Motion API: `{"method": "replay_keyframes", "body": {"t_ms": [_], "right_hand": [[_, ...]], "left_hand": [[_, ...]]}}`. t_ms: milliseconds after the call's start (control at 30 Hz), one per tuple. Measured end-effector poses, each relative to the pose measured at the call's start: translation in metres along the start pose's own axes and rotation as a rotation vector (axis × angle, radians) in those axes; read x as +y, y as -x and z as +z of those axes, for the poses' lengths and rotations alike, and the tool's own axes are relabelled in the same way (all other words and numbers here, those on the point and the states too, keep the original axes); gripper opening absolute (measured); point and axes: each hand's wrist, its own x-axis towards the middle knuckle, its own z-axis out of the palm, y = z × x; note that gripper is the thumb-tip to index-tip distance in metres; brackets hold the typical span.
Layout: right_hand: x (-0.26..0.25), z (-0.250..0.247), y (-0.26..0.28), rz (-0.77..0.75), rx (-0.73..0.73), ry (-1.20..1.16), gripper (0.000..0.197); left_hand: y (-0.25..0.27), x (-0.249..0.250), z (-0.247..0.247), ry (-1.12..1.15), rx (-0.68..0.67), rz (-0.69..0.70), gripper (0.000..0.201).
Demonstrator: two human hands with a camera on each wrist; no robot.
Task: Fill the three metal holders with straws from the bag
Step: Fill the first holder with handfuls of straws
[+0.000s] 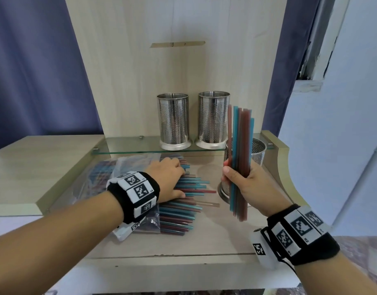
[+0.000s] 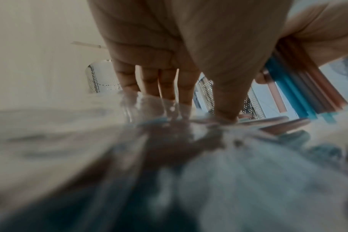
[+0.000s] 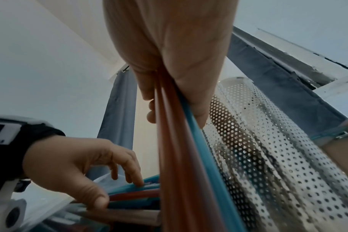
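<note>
The right hand (image 1: 245, 182) is gripping a bundle of straws (image 1: 239, 158) upright, its fingers (image 1: 226, 171) wrapped round the middle, directly in front of the nearest holder (image 1: 258, 153) on the bench (image 1: 204, 241). The left hand (image 1: 171, 179) is lying on the straw pile (image 1: 183, 207) spilling from the clear bag (image 1: 136, 165), fingers (image 3: 137, 180) loosely spread and pressing down; whether they are pinching a straw is hard to tell from the blurred left wrist view.

The bundle's ends are sitting uneven, so a shorter-held straw is likely to catch on the holder's rim and slip out if the grip is loosening during the drop. The loose pile is fanning toward the nearest holder's base, and a sweep of the left hand could be rolling straws off the bench edge. That holder, standing off the glass shelf (image 1: 128, 143), looks easy to knock.

Counted: three perforated metal holders, two of them, left holder (image 1: 173, 120) and middle holder (image 1: 213, 119), on the glass shelf and apparently still unfilled; one bag; roughly seven or eight straws in the bundle, red-brown and blue; dozens in the pile.
</note>
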Motion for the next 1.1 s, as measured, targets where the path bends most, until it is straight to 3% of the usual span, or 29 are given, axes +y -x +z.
{"method": "replay_keyframes", "body": {"t_ms": [133,667,967,1100], "right_hand": [[0.003,0.001,-0.001,0.016,0.004,-0.048,0.007],[0.009,-0.002,-0.006,0.000,-0.013,-0.038,0.008],[0.010,0.000,-0.011,0.039,-0.003,-0.103,0.001],[0.011,0.001,-0.014,0.031,-0.002,-0.095,0.001]], "left_hand": [[-0.003,0.004,0.004,0.003,-0.003,0.002,0.059],[-0.014,-0.013,0.003,0.411,-0.009,-0.003,0.030],[-0.023,-0.017,-0.003,0.309,0.010,0.038,0.026],[-0.028,-0.019,-0.018,0.335,0.069,0.027,0.012]]}}
